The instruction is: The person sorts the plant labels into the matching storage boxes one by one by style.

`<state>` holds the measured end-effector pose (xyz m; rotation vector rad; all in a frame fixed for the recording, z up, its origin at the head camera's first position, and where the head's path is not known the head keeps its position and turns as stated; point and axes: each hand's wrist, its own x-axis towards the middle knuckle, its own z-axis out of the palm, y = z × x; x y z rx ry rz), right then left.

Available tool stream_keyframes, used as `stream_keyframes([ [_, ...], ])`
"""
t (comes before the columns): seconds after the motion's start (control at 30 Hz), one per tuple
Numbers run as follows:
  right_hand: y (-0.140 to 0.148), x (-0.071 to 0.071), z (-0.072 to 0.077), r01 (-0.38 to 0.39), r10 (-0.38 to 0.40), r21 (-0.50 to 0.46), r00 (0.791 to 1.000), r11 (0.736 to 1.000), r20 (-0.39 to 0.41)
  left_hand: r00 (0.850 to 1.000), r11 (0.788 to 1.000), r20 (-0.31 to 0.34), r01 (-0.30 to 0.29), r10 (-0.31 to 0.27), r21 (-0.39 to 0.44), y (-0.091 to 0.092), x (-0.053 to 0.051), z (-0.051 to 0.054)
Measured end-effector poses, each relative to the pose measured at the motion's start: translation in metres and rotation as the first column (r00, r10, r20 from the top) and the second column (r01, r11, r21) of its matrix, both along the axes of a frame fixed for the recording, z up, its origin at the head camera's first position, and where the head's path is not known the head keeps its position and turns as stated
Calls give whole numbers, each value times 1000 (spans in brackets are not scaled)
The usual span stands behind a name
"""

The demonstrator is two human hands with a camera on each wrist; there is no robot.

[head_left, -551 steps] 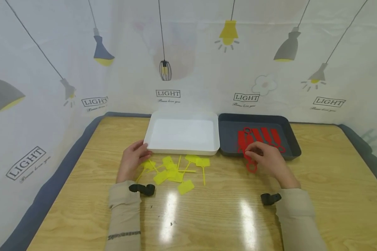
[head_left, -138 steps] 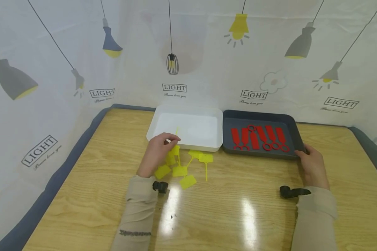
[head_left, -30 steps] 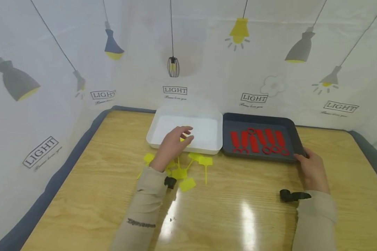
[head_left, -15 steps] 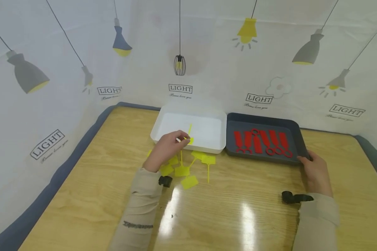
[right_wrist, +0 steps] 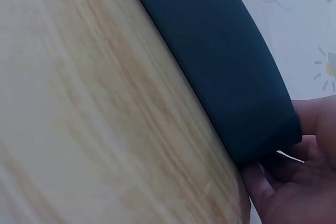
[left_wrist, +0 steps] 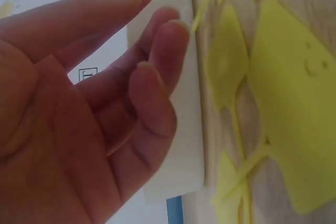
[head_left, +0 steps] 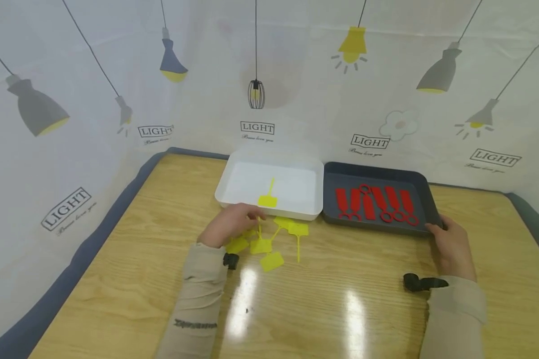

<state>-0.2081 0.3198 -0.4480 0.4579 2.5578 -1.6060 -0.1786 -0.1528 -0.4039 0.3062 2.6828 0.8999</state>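
My left hand point(head_left: 234, 223) hovers over the front rim of the white tray point(head_left: 224, 182), close above a pile of yellow plant labels point(head_left: 261, 245). In the left wrist view its fingers point(left_wrist: 152, 111) are loosely bent with nothing between them, beside the labels point(left_wrist: 294, 103). One yellow plant label point(head_left: 267, 201) lies inside the white tray, its stake pointing to the back. At the right, my right hand point(head_left: 453, 244) grips the front right corner of the dark grey tray point(head_left: 424, 199), thumb at the rim. The right wrist view shows fingers under that tray's corner point(right_wrist: 231, 93).
Several red tags with ring ends point(head_left: 368, 205) lie in a row in the dark tray. Both trays stand side by side at the back of the wooden table point(head_left: 323, 309), before a printed curtain point(head_left: 296, 99). Loose labels point(head_left: 298, 229) lie in front of the white tray.
The right hand went from laying a red tag to gripping the dark tray's corner. The left hand has released a yellow plant label into the white tray and drawn back toward the pile.
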Motion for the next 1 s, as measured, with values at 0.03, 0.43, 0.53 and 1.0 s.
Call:
stream_keyframes([
  [0.03,0,0,0,-3,3,3,1000,1000,-1,1000,1000,2,6,-6,-13,0,0,-1],
  [0.43,-1,0,-1,0,0,-4,1000,1000,-1,997,991,-60,37,-45,-129,2,-4,-14],
  [0.53,-1,-1,-2,0,0,-6,1000,1000,-1,997,987,-62,28,-38,-156,5,-5,-16],
  [1.0,-1,-2,-4,8,-8,11,1000,1000,9,999,983,-51,-9,0,-185,7,-3,-18],
])
